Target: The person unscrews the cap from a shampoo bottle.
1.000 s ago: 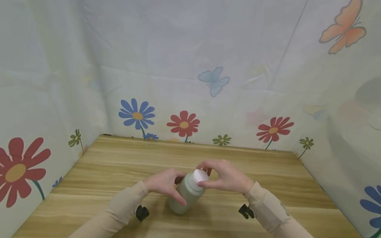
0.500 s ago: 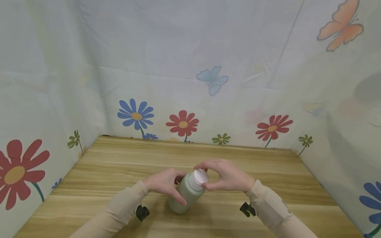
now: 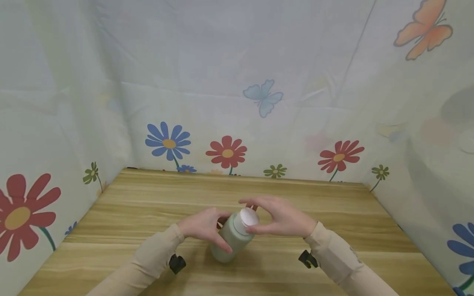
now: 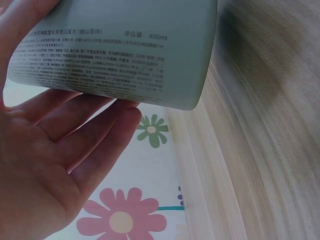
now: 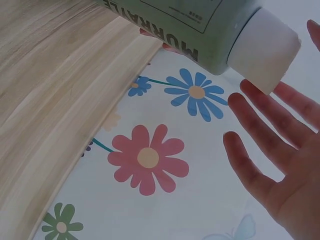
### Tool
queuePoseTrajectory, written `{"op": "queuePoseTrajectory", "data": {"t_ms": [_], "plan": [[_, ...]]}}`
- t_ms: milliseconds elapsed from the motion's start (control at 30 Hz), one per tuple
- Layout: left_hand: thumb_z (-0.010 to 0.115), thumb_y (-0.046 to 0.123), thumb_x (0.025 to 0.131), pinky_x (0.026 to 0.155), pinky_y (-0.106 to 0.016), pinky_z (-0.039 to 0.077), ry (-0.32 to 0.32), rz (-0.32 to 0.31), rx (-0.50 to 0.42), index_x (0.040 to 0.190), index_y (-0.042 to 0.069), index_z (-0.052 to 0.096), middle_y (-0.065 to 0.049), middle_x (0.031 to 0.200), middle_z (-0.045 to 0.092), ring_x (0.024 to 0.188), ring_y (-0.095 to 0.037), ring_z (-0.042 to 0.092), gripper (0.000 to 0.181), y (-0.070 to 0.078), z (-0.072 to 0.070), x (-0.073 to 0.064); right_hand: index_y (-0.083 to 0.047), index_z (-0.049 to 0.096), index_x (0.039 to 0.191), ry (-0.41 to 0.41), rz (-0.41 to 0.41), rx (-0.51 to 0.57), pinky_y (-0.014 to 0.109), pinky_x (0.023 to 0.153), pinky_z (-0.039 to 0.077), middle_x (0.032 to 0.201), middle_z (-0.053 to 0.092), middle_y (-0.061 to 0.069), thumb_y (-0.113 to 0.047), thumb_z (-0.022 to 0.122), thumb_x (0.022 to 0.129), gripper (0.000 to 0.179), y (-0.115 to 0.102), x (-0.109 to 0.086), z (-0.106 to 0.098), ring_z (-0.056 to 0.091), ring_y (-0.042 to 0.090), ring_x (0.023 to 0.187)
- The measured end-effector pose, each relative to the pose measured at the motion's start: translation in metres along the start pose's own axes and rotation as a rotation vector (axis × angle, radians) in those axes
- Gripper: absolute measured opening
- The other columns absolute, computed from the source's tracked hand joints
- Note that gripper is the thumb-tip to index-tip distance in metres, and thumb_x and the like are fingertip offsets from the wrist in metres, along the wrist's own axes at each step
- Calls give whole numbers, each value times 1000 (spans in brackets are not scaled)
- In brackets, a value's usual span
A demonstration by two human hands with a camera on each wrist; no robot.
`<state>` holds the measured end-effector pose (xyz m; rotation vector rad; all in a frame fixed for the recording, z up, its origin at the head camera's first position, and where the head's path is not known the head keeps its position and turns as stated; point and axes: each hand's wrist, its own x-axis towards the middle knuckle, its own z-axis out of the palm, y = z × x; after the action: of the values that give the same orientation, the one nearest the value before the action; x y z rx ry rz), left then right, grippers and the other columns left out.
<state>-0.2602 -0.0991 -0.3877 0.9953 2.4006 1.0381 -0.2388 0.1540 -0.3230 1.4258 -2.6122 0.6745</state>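
A pale green shampoo bottle [image 3: 231,239] with a white cap [image 3: 249,217] leans to the right over the wooden table. My left hand [image 3: 204,227] grips its body, thumb across the near side and fingers round the far side. Printed text and "400ml" show on the bottle in the left wrist view. Around the cap my right hand [image 3: 279,216] stands with fingers spread, index finger past the far side and thumb at the near edge. In the right wrist view, the fingers [image 5: 262,125] are loosely extended beside the cap, and the thumb tip stands apart from it.
The wooden table [image 3: 166,189] ends at pale cloth walls [image 3: 207,61] printed with flowers and butterflies, behind and on both sides. Black clip-like mounts [image 3: 177,264] show at both wrists.
My right fingers have spread away from the cap, the index finger now reaching further out. The left hand keeps its grip on the shampoo bottle, which has barely shifted.
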Motion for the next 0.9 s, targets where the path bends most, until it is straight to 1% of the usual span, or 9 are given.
{"op": "queuePoseTrajectory", "data": {"t_ms": [100, 167, 367, 433, 667, 900], "plan": [[87, 33, 68, 84, -22, 52, 3, 16, -1, 118, 18, 62, 6, 112, 69, 96, -3, 65, 57, 0, 1, 1, -20, 53, 134, 14, 22, -12, 31, 86, 52, 114, 67, -7, -42, 73, 83, 59, 0, 0, 1, 60, 3, 98], [87, 33, 67, 83, -21, 52, 6, 25, -3, 116, 18, 63, 7, 110, 69, 95, -2, 65, 57, 0, 1, 1, -20, 54, 132, 18, 23, -26, 29, 85, 52, 112, 67, -8, -42, 74, 83, 58, 0, 0, 1, 60, 3, 96], [88, 32, 67, 83, -21, 52, 0, 27, -12, 115, 18, 63, 7, 110, 69, 95, -2, 65, 55, -1, 3, 2, -18, 59, 123, 16, -52, -81, 27, 83, 53, 107, 68, -7, -38, 73, 84, 45, 1, 0, 3, 61, 4, 94], [88, 32, 67, 83, -21, 52, -2, 28, -14, 115, 18, 63, 8, 109, 69, 95, -2, 65, 55, -2, 4, 3, -17, 61, 120, 13, -57, -92, 25, 82, 53, 107, 68, -6, -35, 74, 84, 43, 1, -1, 3, 61, 4, 94], [88, 31, 67, 82, -22, 53, 2, 25, -19, 114, 18, 63, 7, 108, 69, 93, -2, 65, 55, -1, 5, 3, -14, 59, 125, -14, -108, -100, 27, 87, 53, 117, 67, -3, -26, 73, 84, 45, 2, -1, 3, 64, 10, 103], [88, 32, 67, 81, -21, 52, 2, 14, -8, 113, 17, 63, 7, 106, 70, 92, -2, 65, 55, 1, 4, 3, -10, 56, 128, -33, -181, -64, 30, 91, 53, 119, 64, -1, -19, 70, 85, 46, 4, 0, 2, 62, 12, 107]]}}
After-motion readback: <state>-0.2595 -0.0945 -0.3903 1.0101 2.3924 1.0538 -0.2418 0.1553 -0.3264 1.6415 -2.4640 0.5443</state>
